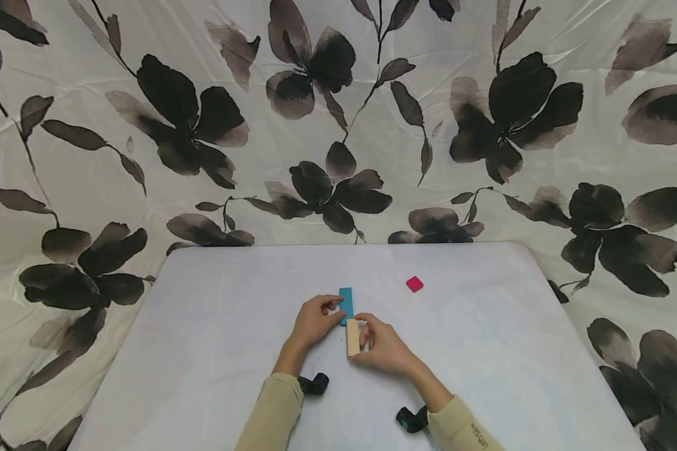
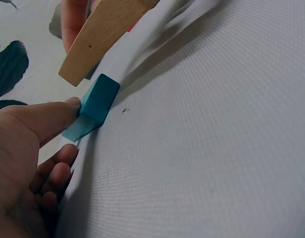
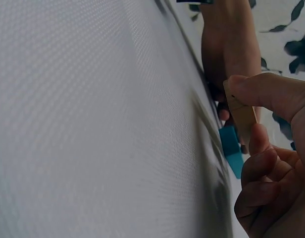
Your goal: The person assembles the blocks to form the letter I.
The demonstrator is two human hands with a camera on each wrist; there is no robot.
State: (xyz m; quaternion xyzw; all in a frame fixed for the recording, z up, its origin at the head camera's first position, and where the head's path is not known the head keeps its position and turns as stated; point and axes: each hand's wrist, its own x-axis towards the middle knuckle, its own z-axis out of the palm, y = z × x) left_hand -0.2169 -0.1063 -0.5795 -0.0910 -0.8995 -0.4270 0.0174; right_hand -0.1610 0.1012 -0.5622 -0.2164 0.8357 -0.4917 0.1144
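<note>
A blue rectangular block (image 1: 346,304) lies on the white table, pointing away from the person. At its left side, my left hand (image 1: 314,322) pinches it, with the thumb (image 2: 61,116) against the block's side in the left wrist view. My right hand (image 1: 389,347) grips a plain wooden block (image 1: 352,338) by its two ends between thumb and fingers. That wooden block is raised off the cloth, near the close end of the blue block (image 2: 100,101). In the right wrist view the wooden block (image 3: 241,111) partly covers the left hand.
A small red block (image 1: 414,284) lies farther back on the table, right of the blue one. The white-covered table (image 1: 231,300) ends at a floral curtain (image 1: 327,125) behind. Black wrist devices (image 1: 412,419) sit by both sleeves.
</note>
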